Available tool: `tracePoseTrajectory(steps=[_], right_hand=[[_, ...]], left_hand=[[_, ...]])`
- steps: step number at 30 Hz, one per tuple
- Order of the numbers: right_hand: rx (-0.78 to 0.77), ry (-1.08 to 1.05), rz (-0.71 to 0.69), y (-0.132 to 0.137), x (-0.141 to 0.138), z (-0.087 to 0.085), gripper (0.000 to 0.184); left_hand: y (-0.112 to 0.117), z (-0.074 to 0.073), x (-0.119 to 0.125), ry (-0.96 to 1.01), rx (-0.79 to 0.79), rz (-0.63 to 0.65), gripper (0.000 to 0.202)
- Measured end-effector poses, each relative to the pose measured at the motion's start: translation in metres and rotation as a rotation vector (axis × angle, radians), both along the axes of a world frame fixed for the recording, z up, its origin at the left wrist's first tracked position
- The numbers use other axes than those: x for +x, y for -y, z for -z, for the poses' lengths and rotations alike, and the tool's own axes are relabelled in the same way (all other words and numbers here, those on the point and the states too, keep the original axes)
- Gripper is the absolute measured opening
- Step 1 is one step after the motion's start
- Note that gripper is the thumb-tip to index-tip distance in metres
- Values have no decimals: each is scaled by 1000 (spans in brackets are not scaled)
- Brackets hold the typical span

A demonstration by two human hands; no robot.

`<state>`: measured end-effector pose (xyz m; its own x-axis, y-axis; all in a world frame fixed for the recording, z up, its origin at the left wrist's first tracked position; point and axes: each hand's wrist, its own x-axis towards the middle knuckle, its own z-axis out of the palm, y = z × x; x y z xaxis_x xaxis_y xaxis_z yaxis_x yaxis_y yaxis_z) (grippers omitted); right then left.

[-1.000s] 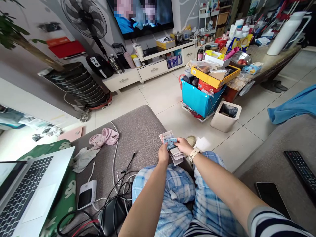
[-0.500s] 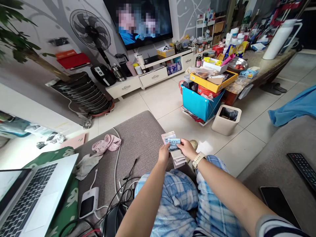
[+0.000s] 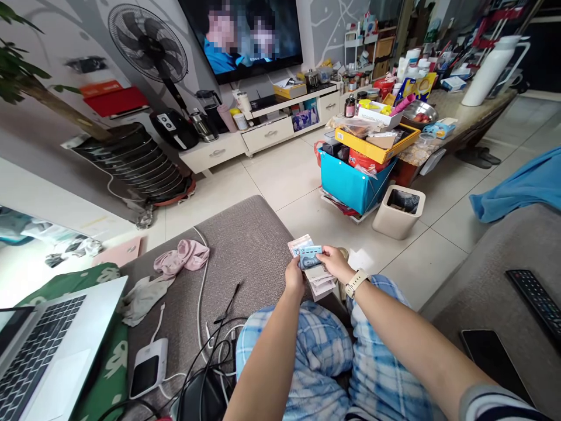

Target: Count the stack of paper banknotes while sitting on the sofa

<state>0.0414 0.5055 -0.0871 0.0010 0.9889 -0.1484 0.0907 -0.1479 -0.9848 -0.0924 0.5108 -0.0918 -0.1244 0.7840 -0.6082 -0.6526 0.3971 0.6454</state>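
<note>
My left hand (image 3: 294,275) is closed on a folded wad of banknotes (image 3: 321,282), held in front of my knees. The wad's pale ends stick out above and below the fingers. On top of it lies a blue banknote (image 3: 310,257) with a printed portrait. The fingers of my right hand (image 3: 335,261) pinch this blue note at its upper right edge, while its left end stays by my left thumb. A pale watch (image 3: 357,283) is on my right wrist. The fingertips under the wad are hidden.
On the grey sofa seat (image 3: 245,245) lie a pink cloth (image 3: 182,263), a power bank (image 3: 149,368), cables and a laptop (image 3: 56,351). To the right are a phone (image 3: 493,362) and a remote (image 3: 534,304). A beige bin (image 3: 397,225) stands beside a blue storage box (image 3: 348,184).
The right hand has shifted slightly up and right along the blue note, which now shows more of its face and tilts more. The whole view has shifted a little.
</note>
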Motion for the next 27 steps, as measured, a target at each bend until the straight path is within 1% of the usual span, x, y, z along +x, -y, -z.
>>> tracePoseTrajectory(steps=[5, 8, 12, 15, 17, 20, 22, 24, 27], right_hand=[[-46, -133, -38, 3, 0, -4, 31], [-52, -208, -17, 2, 0, -2, 37], [-5, -230, 25, -2, 2, 3, 47], [-13, -236, 20, -5, 4, 6, 51], [-11, -204, 34, -5, 6, 7, 48], [-2, -129, 119, -5, 7, 6, 41], [-17, -124, 166, -5, 6, 4, 38], [-25, -134, 180, -4, 5, 1, 37], [-9, -148, 156, -5, 5, -1, 32]], left_hand=[[0, -1, 0, -19, 32, -13, 11], [-1, 2, -1, -27, 57, -10, 10], [-1, 5, -2, -49, 62, 0, 12], [0, 5, -3, -70, 75, 4, 12], [1, 4, -3, -85, 91, -3, 12], [2, 0, -3, -95, 114, -3, 15], [3, -1, -2, -91, 129, 5, 18], [4, -2, -1, -84, 142, 16, 20], [5, -2, 0, -78, 149, 28, 22]])
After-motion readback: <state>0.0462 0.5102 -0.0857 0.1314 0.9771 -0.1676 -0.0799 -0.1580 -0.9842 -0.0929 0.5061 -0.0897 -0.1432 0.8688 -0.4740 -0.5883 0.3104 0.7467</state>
